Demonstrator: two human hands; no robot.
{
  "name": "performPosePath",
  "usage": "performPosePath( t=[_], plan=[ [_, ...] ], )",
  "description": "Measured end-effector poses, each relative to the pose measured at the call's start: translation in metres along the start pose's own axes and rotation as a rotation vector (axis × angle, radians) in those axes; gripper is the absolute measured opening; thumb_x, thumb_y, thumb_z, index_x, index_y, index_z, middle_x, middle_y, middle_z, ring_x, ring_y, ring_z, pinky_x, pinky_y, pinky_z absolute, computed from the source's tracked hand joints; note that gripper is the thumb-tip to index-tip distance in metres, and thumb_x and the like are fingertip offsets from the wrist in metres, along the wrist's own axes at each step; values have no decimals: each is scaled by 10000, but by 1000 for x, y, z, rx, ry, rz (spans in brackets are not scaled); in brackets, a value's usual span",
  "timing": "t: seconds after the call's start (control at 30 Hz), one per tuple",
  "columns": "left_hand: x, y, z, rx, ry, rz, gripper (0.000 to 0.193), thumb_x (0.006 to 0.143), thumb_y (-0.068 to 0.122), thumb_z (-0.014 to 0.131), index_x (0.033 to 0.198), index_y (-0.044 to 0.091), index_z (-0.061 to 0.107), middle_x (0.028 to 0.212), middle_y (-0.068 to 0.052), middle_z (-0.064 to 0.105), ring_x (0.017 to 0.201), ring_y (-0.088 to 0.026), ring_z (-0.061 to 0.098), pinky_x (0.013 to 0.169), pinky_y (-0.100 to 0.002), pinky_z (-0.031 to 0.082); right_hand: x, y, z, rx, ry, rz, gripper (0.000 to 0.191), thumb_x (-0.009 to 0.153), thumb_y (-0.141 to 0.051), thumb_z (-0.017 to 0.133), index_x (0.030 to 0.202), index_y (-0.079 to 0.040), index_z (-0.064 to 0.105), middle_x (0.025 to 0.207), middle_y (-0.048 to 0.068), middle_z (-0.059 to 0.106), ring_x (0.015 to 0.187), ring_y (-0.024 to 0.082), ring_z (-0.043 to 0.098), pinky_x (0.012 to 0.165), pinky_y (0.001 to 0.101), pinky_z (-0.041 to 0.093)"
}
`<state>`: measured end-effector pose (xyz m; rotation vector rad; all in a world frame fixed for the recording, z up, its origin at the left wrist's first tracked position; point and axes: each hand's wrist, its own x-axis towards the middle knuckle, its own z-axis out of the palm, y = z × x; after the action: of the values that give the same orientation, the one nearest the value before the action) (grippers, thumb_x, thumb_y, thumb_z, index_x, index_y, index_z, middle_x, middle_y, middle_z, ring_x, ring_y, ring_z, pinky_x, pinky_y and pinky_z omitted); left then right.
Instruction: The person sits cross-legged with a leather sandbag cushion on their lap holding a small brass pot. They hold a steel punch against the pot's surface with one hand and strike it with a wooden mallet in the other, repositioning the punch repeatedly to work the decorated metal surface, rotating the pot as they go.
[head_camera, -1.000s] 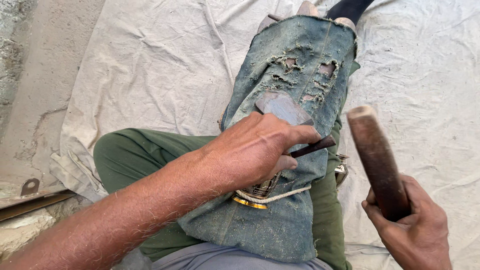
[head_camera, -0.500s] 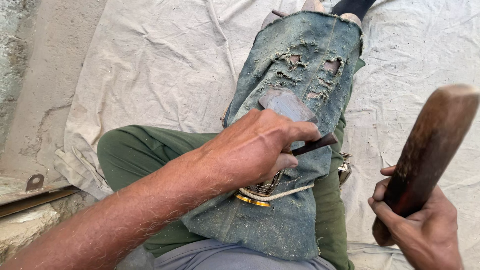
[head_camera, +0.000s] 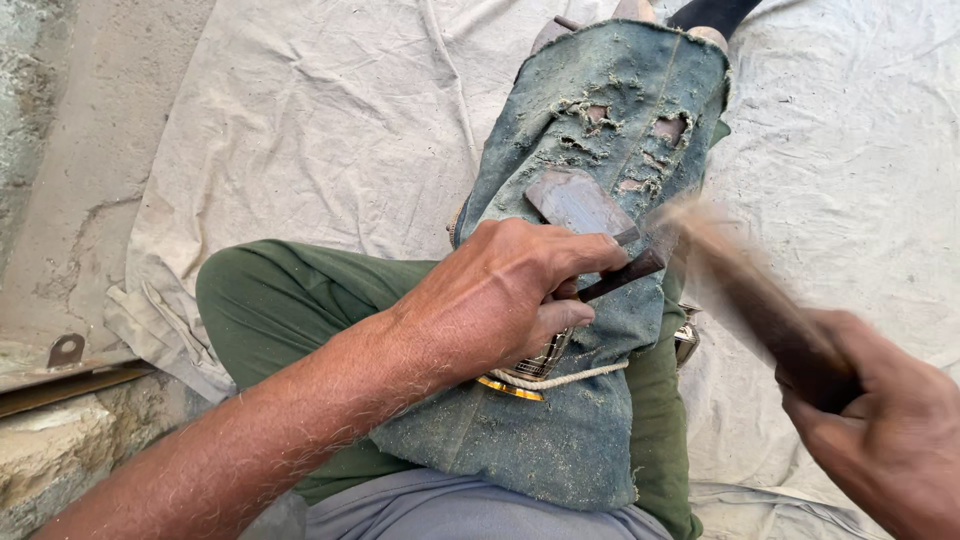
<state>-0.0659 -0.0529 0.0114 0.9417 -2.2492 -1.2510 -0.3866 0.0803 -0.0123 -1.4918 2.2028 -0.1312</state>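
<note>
L hand (head_camera: 500, 300) closed on chisel (head_camera: 625, 277), tip hidden under palm. R hand (head_camera: 885, 440) closed on wooden mallet (head_camera: 745, 295), blurred, head at chisel end.

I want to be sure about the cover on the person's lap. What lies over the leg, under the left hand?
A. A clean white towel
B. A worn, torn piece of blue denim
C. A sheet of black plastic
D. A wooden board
B: the left hand rests on a faded blue denim piece with ragged holes, spread over the green trouser leg; the pale cloth lies on the ground beneath.
</note>
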Motion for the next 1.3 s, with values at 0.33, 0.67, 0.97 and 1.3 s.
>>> performPosePath(
  t=[0.33, 0.67, 0.97, 1.3],
  plan=[
    [-6, -3, -1, -28, 59, 40, 433, 803, 131, 821, 1213, 101, 685, 854, -85, 732, 780, -244, 729, 714, -392, 566, 6, -29, -14, 167, -68, 106, 563, 903, -26, 758, 1428, -99, 567, 903, 137, 679, 569, 250, 673, 501, 410, 581],
    [-10, -6, 1, -30, 80, 73, 410, 814, 134, 832, 1195, 83, 689, 931, -92, 754, 822, -234, 749, 742, -372, 586, 9, -45, -22, -303, -44, -165, 491, 847, -16, 782, 1310, -92, 638, 788, 78, 711, 590, 140, 705, 656, 308, 593],
    [-23, -2, 2, -83, 115, -94, 389, 813, 137, 821, 1181, 79, 711, 866, -95, 744, 728, -191, 724, 667, -337, 583, 9, -63, -31, 295, 107, -202, 507, 807, -35, 733, 1292, -18, 587, 873, 119, 680, 801, 177, 689, 759, 328, 589],
    [-38, 2, 11, -127, 280, -61, 405, 838, 106, 808, 1218, 33, 685, 918, -108, 729, 730, -172, 726, 673, -311, 594, 21, -50, -39, -28, 16, -330, 367, 874, 3, 722, 1221, -20, 605, 879, 90, 621, 764, 183, 662, 694, 334, 593]
  ],
)
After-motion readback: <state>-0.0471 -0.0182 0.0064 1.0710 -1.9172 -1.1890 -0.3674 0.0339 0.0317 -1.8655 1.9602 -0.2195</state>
